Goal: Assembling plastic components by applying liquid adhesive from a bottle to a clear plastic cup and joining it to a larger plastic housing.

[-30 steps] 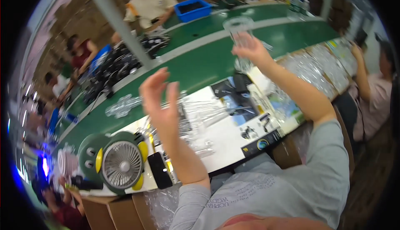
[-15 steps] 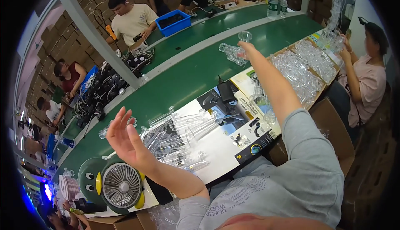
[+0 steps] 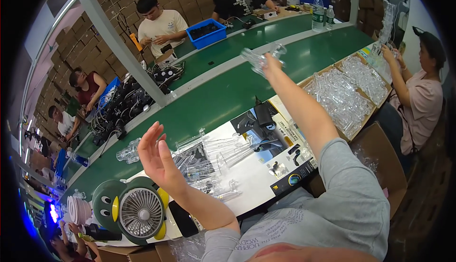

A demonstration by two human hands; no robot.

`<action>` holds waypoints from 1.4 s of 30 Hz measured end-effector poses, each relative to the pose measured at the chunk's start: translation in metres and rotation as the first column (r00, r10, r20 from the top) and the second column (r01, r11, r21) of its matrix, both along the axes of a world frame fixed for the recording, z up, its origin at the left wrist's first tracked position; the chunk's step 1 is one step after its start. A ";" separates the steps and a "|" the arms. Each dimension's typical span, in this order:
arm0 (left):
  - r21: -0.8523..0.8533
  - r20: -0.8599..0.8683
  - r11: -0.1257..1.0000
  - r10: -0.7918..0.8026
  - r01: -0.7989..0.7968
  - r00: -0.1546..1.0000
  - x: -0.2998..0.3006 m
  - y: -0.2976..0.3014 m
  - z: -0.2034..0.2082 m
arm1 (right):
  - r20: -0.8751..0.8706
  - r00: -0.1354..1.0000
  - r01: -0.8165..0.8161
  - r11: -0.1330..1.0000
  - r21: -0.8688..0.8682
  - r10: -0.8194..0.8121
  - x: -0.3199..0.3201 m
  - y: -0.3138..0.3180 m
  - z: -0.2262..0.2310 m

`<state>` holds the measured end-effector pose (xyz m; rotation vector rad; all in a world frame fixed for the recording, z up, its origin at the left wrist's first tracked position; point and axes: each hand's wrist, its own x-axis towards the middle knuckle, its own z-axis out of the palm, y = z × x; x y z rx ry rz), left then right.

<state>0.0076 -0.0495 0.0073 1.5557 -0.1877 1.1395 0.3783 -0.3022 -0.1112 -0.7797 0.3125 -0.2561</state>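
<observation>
Fan point(image 3: 141, 213): green body, grey grille.
Clear fitting point(image 3: 128, 152): on green belt point(image 3: 213, 98), just beside the left hand.
Left hand point(image 3: 161, 160): half open, fingers lightly curled, empty.
Clear tubes point(image 3: 204, 155): piled between the hands.
Right hand point(image 3: 272, 66): closed on clear plastic pieces point(image 3: 257, 61), over the belt.
Clear parts point(image 3: 339, 93): heaped right of it.

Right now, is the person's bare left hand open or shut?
Open: on the bare left hand, thumb and curved fingers stand apart, nothing gripped between.
</observation>
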 end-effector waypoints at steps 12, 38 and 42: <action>-0.503 0.138 0.700 -0.515 0.507 0.846 0.037 -0.002 -0.018 | 0.456 0.754 -0.505 0.861 -0.057 0.472 -0.219 0.089 0.094; -0.807 0.359 0.127 -0.670 0.576 0.650 0.039 0.028 -0.030 | 0.581 0.235 0.376 0.478 -0.794 0.779 -0.282 0.088 0.102; -0.880 0.262 0.263 -0.424 0.394 0.867 0.044 0.039 -0.035 | 0.393 0.253 0.288 0.319 -0.903 0.884 -0.295 0.076 0.116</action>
